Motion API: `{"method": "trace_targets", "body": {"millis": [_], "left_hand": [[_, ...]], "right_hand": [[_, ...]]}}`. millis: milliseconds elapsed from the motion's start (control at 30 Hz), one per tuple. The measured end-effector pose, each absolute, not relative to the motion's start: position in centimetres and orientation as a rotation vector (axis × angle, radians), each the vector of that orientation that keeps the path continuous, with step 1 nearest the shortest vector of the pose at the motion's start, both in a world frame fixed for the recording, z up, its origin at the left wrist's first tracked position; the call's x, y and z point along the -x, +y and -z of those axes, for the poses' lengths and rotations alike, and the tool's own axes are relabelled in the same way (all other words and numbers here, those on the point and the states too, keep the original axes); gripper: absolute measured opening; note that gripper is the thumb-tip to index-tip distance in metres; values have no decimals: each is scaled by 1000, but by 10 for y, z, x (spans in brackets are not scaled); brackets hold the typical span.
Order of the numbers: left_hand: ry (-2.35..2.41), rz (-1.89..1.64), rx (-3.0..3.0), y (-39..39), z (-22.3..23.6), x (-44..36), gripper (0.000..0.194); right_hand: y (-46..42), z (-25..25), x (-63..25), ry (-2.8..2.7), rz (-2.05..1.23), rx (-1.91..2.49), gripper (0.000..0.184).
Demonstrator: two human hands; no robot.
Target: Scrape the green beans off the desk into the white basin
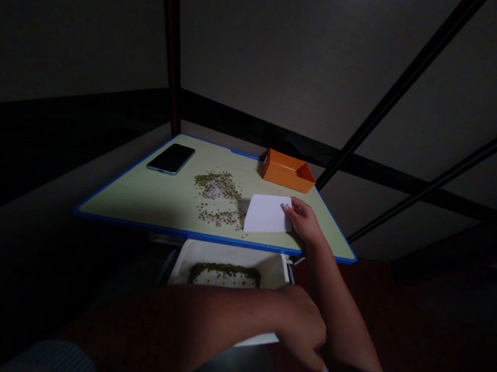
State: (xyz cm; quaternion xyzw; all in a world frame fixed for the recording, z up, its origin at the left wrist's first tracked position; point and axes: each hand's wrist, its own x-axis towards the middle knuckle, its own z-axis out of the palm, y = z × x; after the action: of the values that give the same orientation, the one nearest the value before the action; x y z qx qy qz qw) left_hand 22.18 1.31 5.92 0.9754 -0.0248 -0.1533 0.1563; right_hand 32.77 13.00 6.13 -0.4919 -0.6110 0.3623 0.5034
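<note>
My right hand [304, 219] grips the right edge of a white flat scraper card [266, 214] that rests on a pale table with a blue rim [148, 200]. Just left of the card lies a scatter of small green beans mixed with white grains [218, 198]. My left hand [303, 327] reaches across my body below the table edge, its fingers curled at the right side of a white tray [228, 257] that holds a heap of the same beans [224, 273]. My left forearm covers the tray's near part.
A dark phone [171, 158] lies face up at the table's far left. An orange open box [288, 172] stands at the far right corner. Dark poles rise behind the table against a wall. The room is dim.
</note>
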Motion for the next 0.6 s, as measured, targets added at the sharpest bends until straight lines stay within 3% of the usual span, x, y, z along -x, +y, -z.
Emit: {"method": "trace_targets", "body": {"millis": [600], "left_hand": [[-62,376,-2803,13,-57,-222,45]], "right_hand": [[135,-57,-334,-1419,-869,1200,34]]}}
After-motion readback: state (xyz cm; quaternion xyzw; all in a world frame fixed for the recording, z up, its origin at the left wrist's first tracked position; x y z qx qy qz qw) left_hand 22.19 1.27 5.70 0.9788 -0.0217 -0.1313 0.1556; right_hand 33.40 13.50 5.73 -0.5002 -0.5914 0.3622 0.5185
